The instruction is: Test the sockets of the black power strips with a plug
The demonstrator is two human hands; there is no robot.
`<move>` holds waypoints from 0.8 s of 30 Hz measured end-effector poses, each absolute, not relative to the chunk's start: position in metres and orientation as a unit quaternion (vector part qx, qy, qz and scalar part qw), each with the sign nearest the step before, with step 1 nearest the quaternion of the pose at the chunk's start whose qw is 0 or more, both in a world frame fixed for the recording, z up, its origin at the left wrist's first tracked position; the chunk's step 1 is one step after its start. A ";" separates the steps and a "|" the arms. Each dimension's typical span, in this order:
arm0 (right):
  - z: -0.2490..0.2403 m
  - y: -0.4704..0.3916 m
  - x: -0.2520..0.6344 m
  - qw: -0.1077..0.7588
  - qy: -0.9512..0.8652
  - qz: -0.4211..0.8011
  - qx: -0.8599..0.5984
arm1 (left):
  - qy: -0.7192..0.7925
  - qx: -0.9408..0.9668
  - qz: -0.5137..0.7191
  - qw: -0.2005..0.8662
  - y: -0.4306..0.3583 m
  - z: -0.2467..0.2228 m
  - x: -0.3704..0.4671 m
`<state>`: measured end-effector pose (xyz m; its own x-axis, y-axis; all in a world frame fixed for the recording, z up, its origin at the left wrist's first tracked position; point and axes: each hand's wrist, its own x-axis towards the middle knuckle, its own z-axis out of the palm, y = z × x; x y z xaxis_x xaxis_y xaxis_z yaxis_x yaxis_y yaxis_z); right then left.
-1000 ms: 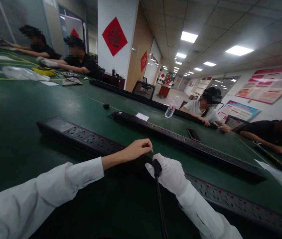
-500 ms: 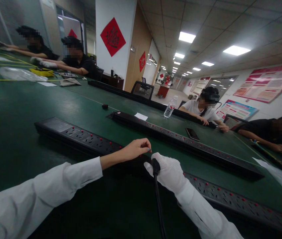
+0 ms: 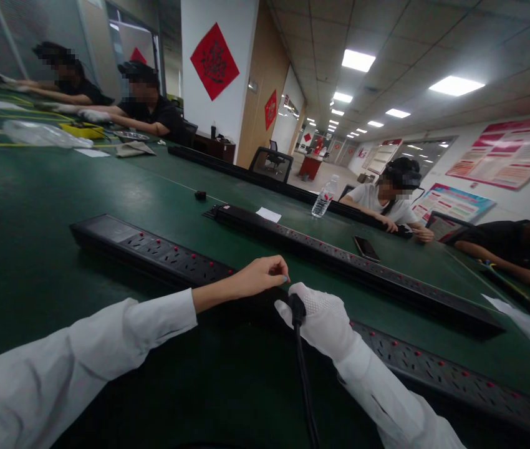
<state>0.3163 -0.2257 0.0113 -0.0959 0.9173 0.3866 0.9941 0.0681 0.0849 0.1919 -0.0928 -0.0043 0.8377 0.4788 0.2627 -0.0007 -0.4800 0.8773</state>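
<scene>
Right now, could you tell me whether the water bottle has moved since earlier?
No, the water bottle keeps its place right of the white paper slip.

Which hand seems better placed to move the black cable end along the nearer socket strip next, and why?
Probably the right: that gloved hand already grips the black cable end, close to the nearer socket strip. The bare left hand is curled, with no cable visible in it.

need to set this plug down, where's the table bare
Widest is the green tabletop left of the near power strip, short of the clear plastic bag; a narrower lane separates that strip from the far power strip. It's crowded around the left hand and gloved right hand.
</scene>
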 end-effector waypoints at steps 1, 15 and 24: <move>0.011 -0.226 0.316 0.117 -0.722 -0.166 -0.662 | 0.146 0.826 0.244 0.487 -0.093 -0.004 0.192; 0.013 -0.226 0.315 0.117 -0.722 -0.181 -0.657 | 0.166 0.832 0.237 0.474 -0.093 -0.003 0.191; 0.014 -0.226 0.315 0.124 -0.728 -0.156 -0.656 | 0.177 0.845 0.241 0.443 -0.093 -0.003 0.191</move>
